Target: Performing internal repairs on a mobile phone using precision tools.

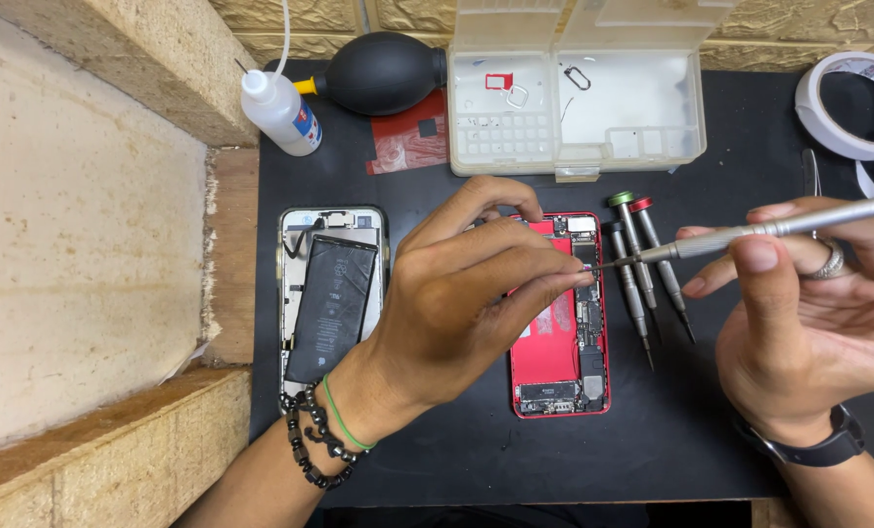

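Here, left hand (pixel 456 303) on red phone (pixel 554 342), right hand (pixel 799 313) gripping screwdriver (pixel 750 235)

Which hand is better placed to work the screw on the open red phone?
The right hand: it holds the silver screwdriver, tip at the red phone chassis. The left hand steadies it.

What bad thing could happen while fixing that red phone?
The screwdriver in the right hand might slip and scratch the tiny parts inside the red phone. A small screw could drop onto the black mat and get lost. The left hand hides part of the phone, so aiming may be harder.
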